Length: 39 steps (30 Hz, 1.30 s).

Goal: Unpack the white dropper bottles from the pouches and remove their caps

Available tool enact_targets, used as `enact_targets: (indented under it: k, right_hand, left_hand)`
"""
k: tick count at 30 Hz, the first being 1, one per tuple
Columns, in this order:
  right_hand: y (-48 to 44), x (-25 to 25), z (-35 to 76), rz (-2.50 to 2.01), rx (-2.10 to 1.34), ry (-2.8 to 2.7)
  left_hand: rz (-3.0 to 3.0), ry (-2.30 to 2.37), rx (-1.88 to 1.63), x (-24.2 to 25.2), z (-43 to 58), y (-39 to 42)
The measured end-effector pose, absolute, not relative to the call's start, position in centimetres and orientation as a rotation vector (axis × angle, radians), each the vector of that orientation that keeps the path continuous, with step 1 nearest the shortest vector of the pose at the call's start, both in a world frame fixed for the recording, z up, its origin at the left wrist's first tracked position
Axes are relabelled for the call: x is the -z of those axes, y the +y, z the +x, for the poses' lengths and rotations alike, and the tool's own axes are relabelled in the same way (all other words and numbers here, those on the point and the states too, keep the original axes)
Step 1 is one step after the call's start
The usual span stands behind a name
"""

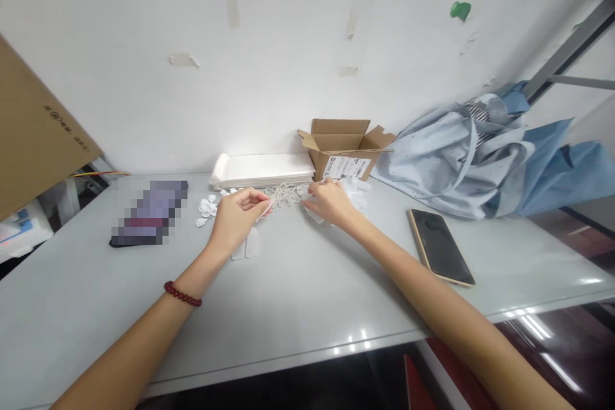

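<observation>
My left hand is closed in a pinch on a thin white strip, mostly hidden by the fingers. Below it, two flat, pale rounded pieces lie on the table. Small white pieces are scattered to its left. Between both hands sits a tangled heap of off-white cords. My right hand is over a pile of clear plastic pieces, its fingers bent and closed at the pile's left side. What its fingertips grip, if anything, cannot be made out.
An open cardboard box stands against the wall beside a stack of white flat packs. A phone lies on the right of the grey table. Blue-grey cloth is heaped behind it. A blurred-out device is at left.
</observation>
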State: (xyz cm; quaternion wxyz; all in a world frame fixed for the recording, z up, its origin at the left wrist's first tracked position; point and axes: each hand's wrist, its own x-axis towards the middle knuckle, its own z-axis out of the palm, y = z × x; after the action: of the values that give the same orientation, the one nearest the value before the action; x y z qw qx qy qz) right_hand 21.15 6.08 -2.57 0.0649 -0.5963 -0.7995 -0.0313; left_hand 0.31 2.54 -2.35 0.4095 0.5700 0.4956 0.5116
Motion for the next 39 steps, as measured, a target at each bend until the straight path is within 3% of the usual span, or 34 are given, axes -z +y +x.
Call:
enact_targets:
  k: [17,30,39]
  right_hand:
    - [2.0,1.3,20.7,-1.657,-0.016,-2.737]
    - [0.9,5.0,18.1,-1.184,-0.64,-1.913]
    - [0.7,6.0,17.8,-1.083,-0.546,-1.979]
  left_hand:
    - [1.366,1.279,-1.169,1.7,0.6,2.0]
    - [1.443,1.269,-1.038,1.5,1.3,1.1]
    - [1.765,1.372,-0.991,2.1,1.6,0.9]
